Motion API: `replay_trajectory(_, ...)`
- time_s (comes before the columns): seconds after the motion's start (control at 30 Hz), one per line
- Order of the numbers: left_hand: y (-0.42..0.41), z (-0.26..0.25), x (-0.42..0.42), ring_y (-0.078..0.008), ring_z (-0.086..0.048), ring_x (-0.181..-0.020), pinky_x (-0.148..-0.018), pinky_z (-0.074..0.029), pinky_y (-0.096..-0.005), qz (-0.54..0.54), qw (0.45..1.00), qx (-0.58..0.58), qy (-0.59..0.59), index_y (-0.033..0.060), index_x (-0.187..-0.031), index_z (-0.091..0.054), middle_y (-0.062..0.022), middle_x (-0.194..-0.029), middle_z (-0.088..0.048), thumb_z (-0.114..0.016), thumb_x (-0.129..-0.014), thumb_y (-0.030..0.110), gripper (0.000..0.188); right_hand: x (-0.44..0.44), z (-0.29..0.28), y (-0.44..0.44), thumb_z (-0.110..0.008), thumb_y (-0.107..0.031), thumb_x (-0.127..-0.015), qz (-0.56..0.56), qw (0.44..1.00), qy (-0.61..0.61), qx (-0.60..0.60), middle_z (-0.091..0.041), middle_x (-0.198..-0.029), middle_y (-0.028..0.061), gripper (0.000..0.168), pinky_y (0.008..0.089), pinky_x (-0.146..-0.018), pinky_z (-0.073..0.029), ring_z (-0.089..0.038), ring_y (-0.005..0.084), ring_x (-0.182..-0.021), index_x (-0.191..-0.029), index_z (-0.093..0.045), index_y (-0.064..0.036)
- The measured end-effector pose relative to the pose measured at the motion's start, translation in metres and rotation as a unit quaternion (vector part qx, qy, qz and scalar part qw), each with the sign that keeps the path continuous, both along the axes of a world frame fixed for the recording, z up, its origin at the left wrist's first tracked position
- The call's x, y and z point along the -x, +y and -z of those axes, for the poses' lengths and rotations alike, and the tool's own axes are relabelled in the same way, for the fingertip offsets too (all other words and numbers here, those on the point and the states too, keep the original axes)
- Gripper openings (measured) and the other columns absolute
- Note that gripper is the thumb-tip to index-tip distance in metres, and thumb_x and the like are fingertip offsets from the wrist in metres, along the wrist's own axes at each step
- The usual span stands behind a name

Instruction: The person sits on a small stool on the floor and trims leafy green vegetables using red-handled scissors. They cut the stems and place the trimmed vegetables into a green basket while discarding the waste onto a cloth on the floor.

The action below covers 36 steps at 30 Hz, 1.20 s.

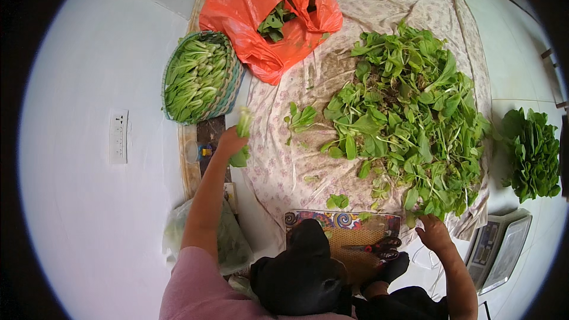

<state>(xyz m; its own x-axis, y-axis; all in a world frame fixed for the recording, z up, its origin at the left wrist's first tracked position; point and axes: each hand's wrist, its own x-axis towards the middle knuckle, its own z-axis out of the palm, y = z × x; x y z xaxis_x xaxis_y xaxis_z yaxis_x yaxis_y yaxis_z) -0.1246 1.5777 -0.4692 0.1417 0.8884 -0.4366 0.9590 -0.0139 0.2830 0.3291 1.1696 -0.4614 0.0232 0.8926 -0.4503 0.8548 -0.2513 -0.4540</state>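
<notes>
My left hand (233, 142) is closed around a small bunch of leafy greens (244, 125), pale stems up, just below a woven basket (235, 84) filled with similar greens. My right hand (433, 232) is at the lower edge of a large heap of leafy greens (391, 124), its fingertips by the leaves; whether it grips one cannot be seen. The heap lies on a floral cloth (275, 160), with roots and soil among the leaves. A few loose leaves (302, 118) lie left of the heap. Scissors (378, 248) rest on a patterned mat (351, 260) near my feet.
An open red plastic bag (235, 9) with leaves inside stands beside the basket. More greens (533, 155) lie on the tiled floor at the right, above a scale (500, 249). A translucent bag (231, 240) is by my left arm. A wall with a power socket (118, 136) borders the left.
</notes>
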Motion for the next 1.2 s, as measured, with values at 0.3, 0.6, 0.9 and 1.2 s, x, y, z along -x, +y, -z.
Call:
replay_trajectory(0.3,-0.073,-0.036,0.016,-0.0299,-0.053,-0.090,-0.078,-0.042,-0.0399,0.240,0.959,-0.016,0.149,0.0062,-0.094,-0.054,-0.0145,-0.093,-0.055,-0.062,-0.060,0.022,0.038,0.007,-0.002,-0.009,-0.063,-0.017,-0.068,-0.005,1.000,0.006,0.018,-0.054,-0.087,0.0176,0.039,0.0407,-0.068,-0.047,-0.054,0.0340,-0.079,-0.102,-0.048,-0.003)
replay_trajectory(0.6,-0.082,-0.039,0.061,-0.0292,-0.055,-0.086,-0.076,-0.043,-0.0386,0.098,0.993,0.067,0.001,0.0063,-0.097,-0.057,-0.0078,-0.093,-0.058,-0.060,-0.068,0.013,0.030,0.016,0.014,-0.018,-0.064,-0.016,-0.066,-0.058,0.997,0.044,-0.005,-0.056,-0.084,0.0163,0.037,0.0400,-0.067,-0.047,-0.055,0.0325,-0.079,-0.099,-0.050,-0.004)
replay_trajectory(0.9,-0.126,-0.051,-0.075,-0.0167,-0.054,-0.091,-0.080,-0.042,-0.0313,0.004,0.764,0.529,-0.370,0.0003,-0.111,-0.049,-0.0076,-0.098,-0.057,-0.067,-0.069,0.007,0.047,0.077,-0.053,0.086,-0.056,-0.005,-0.078,0.064,0.948,0.307,-0.049,-0.048,-0.109,0.0134,0.038,0.0295,-0.066,-0.049,-0.058,0.0221,-0.074,-0.114,-0.044,-0.005)
replay_trajectory(1.2,-0.148,-0.045,-0.137,-0.0125,-0.050,-0.091,-0.081,-0.040,-0.0266,0.233,0.719,0.581,-0.302,-0.0006,-0.109,-0.050,-0.0052,-0.099,-0.057,-0.066,-0.073,0.010,0.041,0.102,-0.067,0.126,-0.052,-0.026,-0.085,0.123,0.858,0.488,0.102,-0.056,-0.093,0.0110,0.043,0.0257,-0.066,-0.046,-0.055,0.0136,-0.074,-0.116,-0.040,0.001)
